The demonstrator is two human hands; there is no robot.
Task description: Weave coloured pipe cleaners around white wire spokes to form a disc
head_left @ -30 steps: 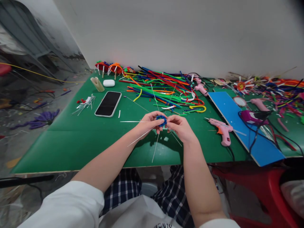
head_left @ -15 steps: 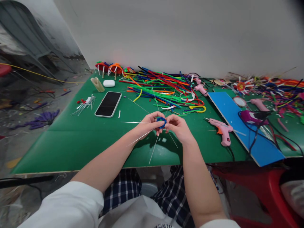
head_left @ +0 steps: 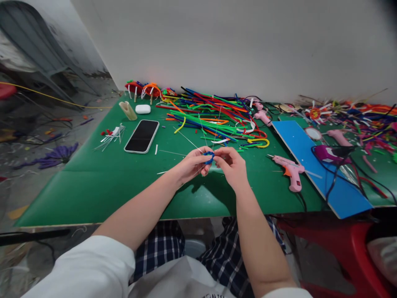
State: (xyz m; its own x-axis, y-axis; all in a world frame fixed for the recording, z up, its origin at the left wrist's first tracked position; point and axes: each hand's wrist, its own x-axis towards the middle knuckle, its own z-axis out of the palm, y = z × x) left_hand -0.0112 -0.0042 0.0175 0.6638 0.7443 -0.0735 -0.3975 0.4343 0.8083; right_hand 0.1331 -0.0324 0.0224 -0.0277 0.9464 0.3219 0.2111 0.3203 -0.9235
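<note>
My left hand [head_left: 192, 164] and my right hand [head_left: 231, 163] meet above the green table [head_left: 93, 186], both pinching a small blue pipe-cleaner ring [head_left: 209, 156] with thin white sticks poking out of it. The ring sits between my fingertips, tilted on edge. Several of the thin sticks fan out up and to the left from it. Just beyond my hands lies a big pile of coloured pipe cleaners [head_left: 214, 116].
A phone [head_left: 142, 135], a white earbud case [head_left: 143, 109] and a bundle of thin white sticks [head_left: 111, 136] lie to the left. A pink glue gun [head_left: 289, 169] and a blue board [head_left: 319, 165] are to the right. Finished craft pieces [head_left: 145, 89] line the back edge.
My hands turned the blue ring on edge; the white sticks that hung down towards me now point up and to the left. Both hands shifted slightly up.
</note>
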